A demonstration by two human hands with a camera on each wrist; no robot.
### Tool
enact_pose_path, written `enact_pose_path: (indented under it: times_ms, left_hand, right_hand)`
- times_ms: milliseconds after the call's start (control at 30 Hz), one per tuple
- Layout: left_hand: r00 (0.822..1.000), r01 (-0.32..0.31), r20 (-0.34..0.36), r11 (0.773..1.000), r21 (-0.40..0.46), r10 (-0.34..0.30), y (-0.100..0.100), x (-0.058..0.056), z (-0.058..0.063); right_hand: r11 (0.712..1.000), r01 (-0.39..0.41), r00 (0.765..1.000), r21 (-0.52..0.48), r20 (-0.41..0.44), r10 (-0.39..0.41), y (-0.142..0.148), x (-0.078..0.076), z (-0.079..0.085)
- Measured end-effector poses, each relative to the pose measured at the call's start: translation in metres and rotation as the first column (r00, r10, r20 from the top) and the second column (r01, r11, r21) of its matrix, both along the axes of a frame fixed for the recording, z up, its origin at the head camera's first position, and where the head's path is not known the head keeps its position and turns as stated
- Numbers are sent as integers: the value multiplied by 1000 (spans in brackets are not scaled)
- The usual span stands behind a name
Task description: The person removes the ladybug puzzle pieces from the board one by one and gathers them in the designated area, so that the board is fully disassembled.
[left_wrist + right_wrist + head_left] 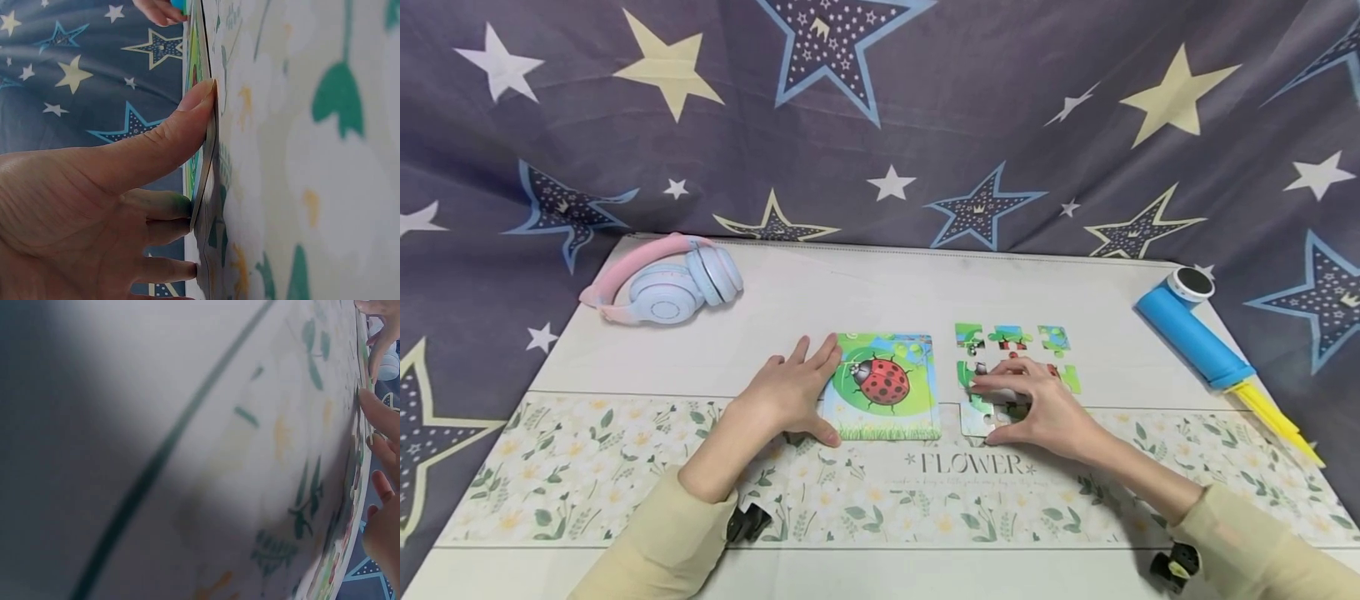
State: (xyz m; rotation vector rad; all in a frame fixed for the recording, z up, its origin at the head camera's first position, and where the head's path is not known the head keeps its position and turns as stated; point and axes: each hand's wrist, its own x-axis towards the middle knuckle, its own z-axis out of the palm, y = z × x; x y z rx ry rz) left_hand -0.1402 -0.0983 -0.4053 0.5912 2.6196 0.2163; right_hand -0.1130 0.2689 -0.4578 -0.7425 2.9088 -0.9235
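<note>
A square puzzle board [880, 387] shows a red ladybug on a green leaf. My left hand [790, 392] lies at its left side, fingers spread; thumb and fingertips touch the edge. In the left wrist view, the left thumb [156, 140] rests against the board's edge. Right of the board lie several loose jigsaw pieces [972, 336] in rough rows, with parts of the same picture. My right hand [1045, 408] reaches over the lower pieces, thumb and fingers apart, fingertips on or just above them. It covers some pieces. In the right wrist view, the right thumb [378, 415] is by the pieces.
Pink and blue headphones [666, 283] lie at the back left of the table. A blue cylinder [1195, 333] with a white round end and yellow strips lies along the right edge. A flower-print mat [895, 500] covers the front; a star-patterned curtain [820, 167] hangs behind.
</note>
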Motion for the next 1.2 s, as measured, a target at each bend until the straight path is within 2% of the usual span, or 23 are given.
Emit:
enact_pose_path:
  times_ms: [233,567,867,967,1100,1200]
  left_hand:
    - [1000,1,1,1000,-2,-1,0,-1,-1]
    - [1000,2,-4,1000,-3,-2,-1,-2,-2]
    - [1000,6,-1,1000,1,-6,-2,-1,-2]
    - [1000,6,2,1000,1,-6,-3,0,-3]
    - [1000,11,1,1000,3,-11,-5,0,-3]
    - [1000,16,-3,1000,5,-16,-6,-1,-4]
  right_hand:
    - [1000,3,1000,19,12,-3,1,0,-2]
    - [999,-38,999,5,18,38,2,1,-3]
    - [999,-45,999,-8,8,45,3,2,-4]
    - [999,-24,999,-31,26,24,3,3,-3]
    - [993,24,998,-112,65,-17,7,3,-3]
    - [982,40,999,-187,27,-35,13,0,-1]
